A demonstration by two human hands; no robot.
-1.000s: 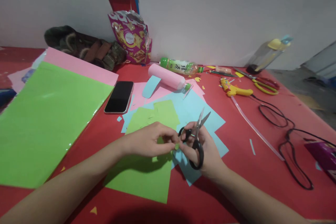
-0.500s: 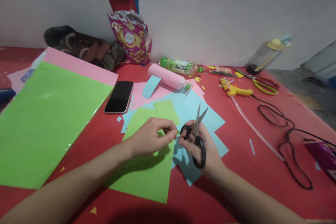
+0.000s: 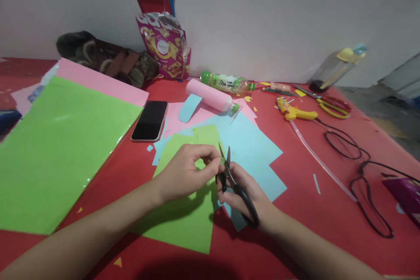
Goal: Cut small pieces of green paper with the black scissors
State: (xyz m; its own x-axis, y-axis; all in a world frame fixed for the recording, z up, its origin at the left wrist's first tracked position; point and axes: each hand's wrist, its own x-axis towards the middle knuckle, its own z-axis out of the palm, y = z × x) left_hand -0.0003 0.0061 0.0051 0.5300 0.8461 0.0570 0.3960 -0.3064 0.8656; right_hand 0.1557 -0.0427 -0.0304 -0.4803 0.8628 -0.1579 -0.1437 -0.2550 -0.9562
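My left hand (image 3: 193,170) pinches a tiny piece of green paper (image 3: 222,161) between thumb and fingertips. Scissors (image 3: 242,199) with black handles sit in my right hand (image 3: 247,188), their blades parted and pointing away from me, right beside the small piece. Below both hands lies a green paper sheet (image 3: 183,232), partly over light blue paper (image 3: 259,157) and pink paper (image 3: 173,113). Beyond them a bottle wrapped in pink paper (image 3: 210,96) rests on its side, with a light blue strip (image 3: 190,108) against it.
A phone (image 3: 150,121) and a large green sheet in a clear sleeve (image 3: 65,148) lie to the left. At right are a yellow glue gun (image 3: 297,111) with a looping black cord (image 3: 367,192), larger scissors (image 3: 331,107) and a clear bottle (image 3: 339,70). A snack bag (image 3: 164,48) stands behind.
My right hand has turned the scissors and brought their blades left, up to the green piece at my left fingertips. My left hand has barely moved.
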